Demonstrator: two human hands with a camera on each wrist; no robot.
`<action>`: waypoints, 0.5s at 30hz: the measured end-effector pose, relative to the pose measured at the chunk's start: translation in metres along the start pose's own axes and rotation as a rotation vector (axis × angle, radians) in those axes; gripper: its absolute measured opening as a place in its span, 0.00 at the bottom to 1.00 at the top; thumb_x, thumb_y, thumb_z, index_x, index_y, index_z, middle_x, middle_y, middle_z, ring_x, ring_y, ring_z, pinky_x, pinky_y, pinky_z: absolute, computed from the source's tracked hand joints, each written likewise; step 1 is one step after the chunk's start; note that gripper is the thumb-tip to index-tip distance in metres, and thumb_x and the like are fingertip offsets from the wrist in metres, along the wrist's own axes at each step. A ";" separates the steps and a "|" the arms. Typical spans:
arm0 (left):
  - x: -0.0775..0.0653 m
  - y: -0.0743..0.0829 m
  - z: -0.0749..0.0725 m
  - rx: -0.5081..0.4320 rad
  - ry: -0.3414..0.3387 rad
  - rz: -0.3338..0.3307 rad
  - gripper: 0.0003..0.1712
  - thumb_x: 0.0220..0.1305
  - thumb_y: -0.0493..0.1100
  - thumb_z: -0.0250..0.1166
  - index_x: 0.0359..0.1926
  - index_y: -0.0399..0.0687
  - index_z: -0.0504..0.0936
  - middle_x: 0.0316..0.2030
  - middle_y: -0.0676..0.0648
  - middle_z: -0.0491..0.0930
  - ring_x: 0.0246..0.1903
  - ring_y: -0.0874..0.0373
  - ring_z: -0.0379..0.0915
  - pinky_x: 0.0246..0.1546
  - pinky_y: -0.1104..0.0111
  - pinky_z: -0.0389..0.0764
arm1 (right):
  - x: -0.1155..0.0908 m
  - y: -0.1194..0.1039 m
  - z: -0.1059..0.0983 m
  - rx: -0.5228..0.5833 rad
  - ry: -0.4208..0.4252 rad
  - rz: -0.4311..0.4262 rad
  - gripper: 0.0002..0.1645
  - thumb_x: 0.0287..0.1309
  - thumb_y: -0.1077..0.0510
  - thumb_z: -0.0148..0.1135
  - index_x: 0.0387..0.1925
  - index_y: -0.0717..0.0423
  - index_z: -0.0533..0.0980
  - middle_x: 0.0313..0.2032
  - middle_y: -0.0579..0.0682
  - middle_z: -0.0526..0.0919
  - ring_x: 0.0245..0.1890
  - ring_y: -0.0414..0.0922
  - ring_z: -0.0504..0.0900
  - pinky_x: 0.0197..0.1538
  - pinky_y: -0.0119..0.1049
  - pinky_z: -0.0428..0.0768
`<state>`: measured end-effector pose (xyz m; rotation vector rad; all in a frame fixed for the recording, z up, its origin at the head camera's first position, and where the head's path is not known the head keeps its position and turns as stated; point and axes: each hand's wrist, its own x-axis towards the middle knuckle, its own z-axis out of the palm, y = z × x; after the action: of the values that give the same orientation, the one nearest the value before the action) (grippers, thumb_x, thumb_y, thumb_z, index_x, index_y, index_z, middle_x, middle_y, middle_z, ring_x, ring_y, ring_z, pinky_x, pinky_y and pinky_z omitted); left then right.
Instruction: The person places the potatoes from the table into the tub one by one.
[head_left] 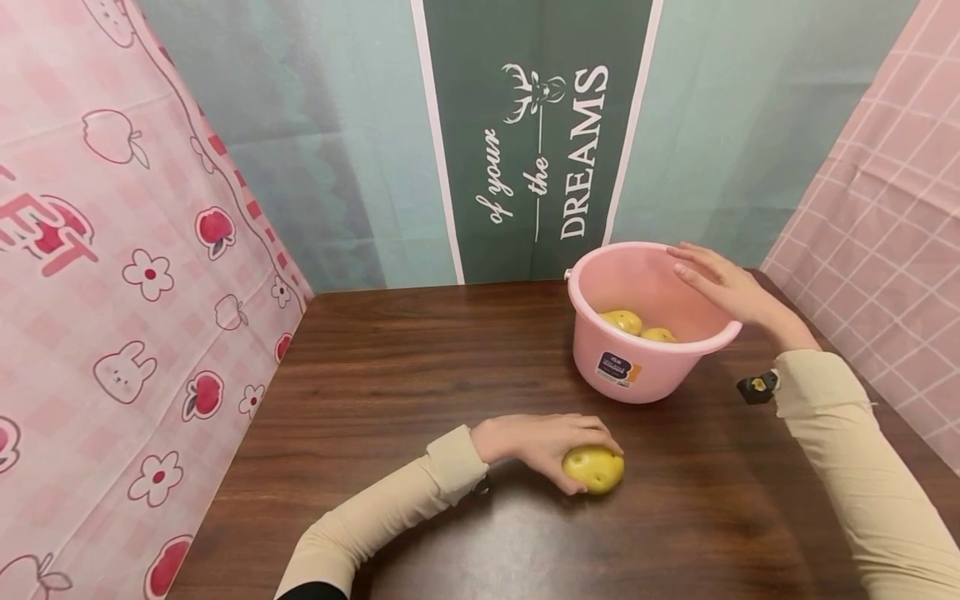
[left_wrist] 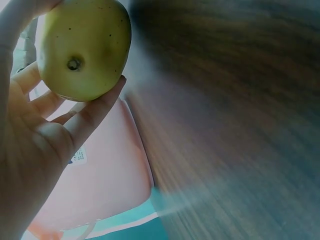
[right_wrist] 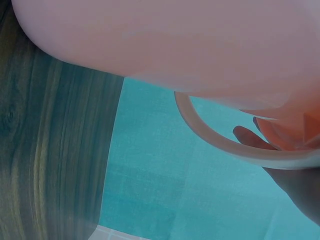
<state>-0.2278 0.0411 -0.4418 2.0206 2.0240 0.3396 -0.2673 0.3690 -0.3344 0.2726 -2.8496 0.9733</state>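
A speckled yellow-green fruit [head_left: 598, 471], pear-like with a dark round end mark, is gripped by my left hand [head_left: 553, 443]. In the left wrist view the fingers curl around the fruit [left_wrist: 85, 47]. Behind it stands a pink bucket [head_left: 626, 367] with similar yellow fruits [head_left: 624, 321] inside. My right hand [head_left: 716, 283] lies over the bucket's right rim with its fingers fairly straight. In the right wrist view, a curved pink band [right_wrist: 210, 135] crosses in front of that hand, [right_wrist: 295, 187] which is partly hidden by it.
The bucket is on a dark wood-grain table [head_left: 390, 358], near its back right. A green and teal cloth [head_left: 345, 150] hangs behind. Pink printed cloth [head_left: 150, 333] borders the left side, and a pink grid-patterned cloth [head_left: 892, 225] the right.
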 end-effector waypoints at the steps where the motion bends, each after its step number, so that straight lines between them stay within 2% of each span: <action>1: 0.000 0.000 -0.001 0.000 0.002 -0.001 0.40 0.48 0.54 0.69 0.63 0.55 0.66 0.55 0.54 0.66 0.52 0.69 0.60 0.54 0.84 0.57 | 0.000 0.000 0.000 0.001 -0.002 -0.002 0.32 0.67 0.44 0.45 0.68 0.50 0.58 0.70 0.60 0.48 0.69 0.64 0.45 0.60 0.70 0.46; 8: -0.001 0.000 -0.010 -0.005 0.019 -0.017 0.39 0.48 0.53 0.69 0.62 0.56 0.66 0.55 0.55 0.65 0.52 0.70 0.59 0.54 0.85 0.56 | -0.001 0.002 0.000 0.007 -0.004 -0.016 0.32 0.67 0.45 0.44 0.68 0.51 0.57 0.70 0.60 0.48 0.69 0.64 0.45 0.60 0.70 0.46; 15: -0.005 -0.002 -0.023 -0.015 0.071 -0.034 0.39 0.48 0.52 0.69 0.62 0.56 0.65 0.56 0.56 0.65 0.53 0.68 0.59 0.55 0.83 0.58 | 0.000 0.001 0.000 0.004 -0.003 -0.005 0.31 0.67 0.45 0.45 0.68 0.50 0.58 0.70 0.60 0.48 0.69 0.63 0.45 0.60 0.69 0.46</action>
<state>-0.2372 0.0363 -0.4210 1.9894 2.0884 0.4241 -0.2675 0.3695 -0.3347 0.2811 -2.8485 0.9788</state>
